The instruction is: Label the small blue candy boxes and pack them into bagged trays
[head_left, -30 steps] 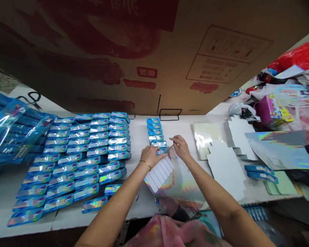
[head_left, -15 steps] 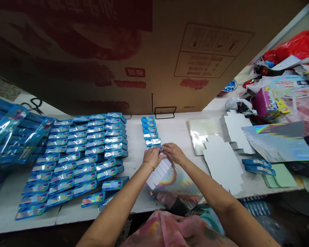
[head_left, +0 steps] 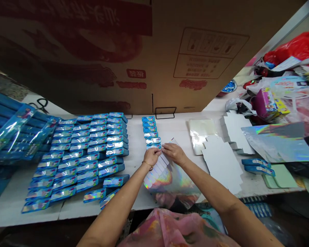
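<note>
A shiny rainbow-silver sticker sheet (head_left: 175, 183), with a row of pale strips along its left side, lies in front of me. My left hand (head_left: 151, 157), with a thin bracelet at the wrist, is closed in a pinch at the sheet's upper left edge. What sits between its fingertips is too small to make out. My right hand (head_left: 175, 153) grips the sheet near the same edge, its fingertips almost meeting the left ones. Just beyond the hands, a short column of slim blue packs (head_left: 153, 140) with shiny labels runs away from me.
Several rows of labelled blue packs (head_left: 89, 157) fill the left. A large cardboard box (head_left: 154, 75) walls off the back. To the right are clear sleeves (head_left: 202, 128), white card cutouts (head_left: 221, 164), another shiny sheet (head_left: 278, 140) and two blue packs (head_left: 259, 166). Scissors (head_left: 41, 104) lie far left.
My left hand has drawn back slightly from the column, uncovering its nearest blue pack. The sheet has turned a little, and its far corner now shows beyond my right hand.
</note>
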Action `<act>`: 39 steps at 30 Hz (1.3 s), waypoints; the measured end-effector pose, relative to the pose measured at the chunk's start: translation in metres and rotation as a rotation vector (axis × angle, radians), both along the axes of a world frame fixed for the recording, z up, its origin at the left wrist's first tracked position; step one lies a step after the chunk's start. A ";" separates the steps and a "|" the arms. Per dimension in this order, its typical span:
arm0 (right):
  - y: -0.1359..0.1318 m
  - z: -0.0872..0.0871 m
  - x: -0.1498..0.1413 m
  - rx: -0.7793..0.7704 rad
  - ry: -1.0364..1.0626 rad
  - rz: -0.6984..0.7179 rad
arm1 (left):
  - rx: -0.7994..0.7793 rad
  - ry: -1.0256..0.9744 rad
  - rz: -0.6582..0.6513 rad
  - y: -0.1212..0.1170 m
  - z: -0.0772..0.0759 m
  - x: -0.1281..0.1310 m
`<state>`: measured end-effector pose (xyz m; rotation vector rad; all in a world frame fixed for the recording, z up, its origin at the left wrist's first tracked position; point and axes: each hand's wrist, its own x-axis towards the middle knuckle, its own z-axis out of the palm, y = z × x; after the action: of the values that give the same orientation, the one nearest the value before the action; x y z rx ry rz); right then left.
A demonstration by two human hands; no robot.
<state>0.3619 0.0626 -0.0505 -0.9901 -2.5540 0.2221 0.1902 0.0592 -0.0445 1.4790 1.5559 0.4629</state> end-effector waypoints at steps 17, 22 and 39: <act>-0.003 0.083 -0.014 -0.310 0.141 -0.109 | 0.113 0.089 0.022 0.013 0.009 -0.027; 0.022 0.097 -0.030 -0.681 0.542 -0.411 | 0.193 -0.084 0.131 0.016 0.012 -0.031; 0.076 0.010 -0.110 -0.777 1.044 -0.865 | 0.064 -0.488 0.560 0.076 -0.012 -0.075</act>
<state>0.2523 0.1382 -0.0410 -1.5587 -0.9522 1.1386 0.1151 0.1354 -0.0561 0.8585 1.5376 1.1153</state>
